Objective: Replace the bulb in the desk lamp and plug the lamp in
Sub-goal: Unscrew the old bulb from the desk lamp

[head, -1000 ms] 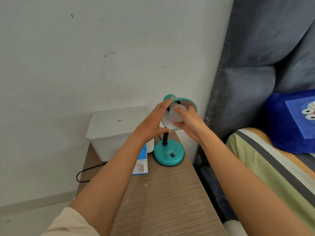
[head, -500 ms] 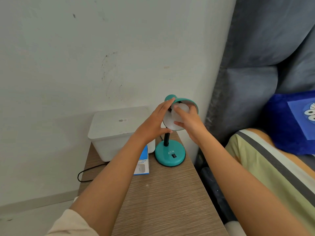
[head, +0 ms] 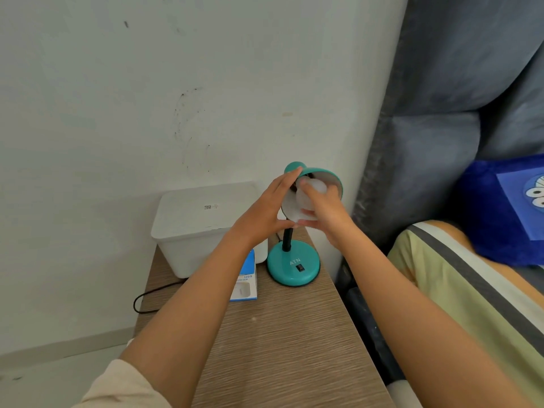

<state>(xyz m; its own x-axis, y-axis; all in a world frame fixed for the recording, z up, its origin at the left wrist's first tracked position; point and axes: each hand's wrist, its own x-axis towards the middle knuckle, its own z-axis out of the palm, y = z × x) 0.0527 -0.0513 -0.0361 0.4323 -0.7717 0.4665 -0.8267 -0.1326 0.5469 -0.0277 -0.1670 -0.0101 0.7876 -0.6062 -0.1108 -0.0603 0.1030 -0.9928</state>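
Note:
A teal desk lamp stands on its round base (head: 293,267) at the far right of the wooden table (head: 282,343). Its shade (head: 331,179) is tilted toward me. My left hand (head: 265,210) holds the shade's left rim, fingers along its back and thumb under it. A white bulb (head: 312,192) sits inside the shade, and my right hand (head: 325,210) has its fingertips closed around it. The bulb's socket end is hidden inside the shade. The lamp's black cord (head: 147,298) loops off the table's left edge; its plug is out of sight.
A white lidded box (head: 194,228) stands against the wall left of the lamp. A blue and white bulb carton (head: 244,282) lies in front of it. A grey upholstered headboard (head: 426,172), a striped pillow (head: 471,304) and a blue cushion (head: 506,207) lie to the right.
My right hand's fingers have shifted their hold around the bulb inside the shade. The left hand stays on the shade's rim. The lamp's base has not moved.

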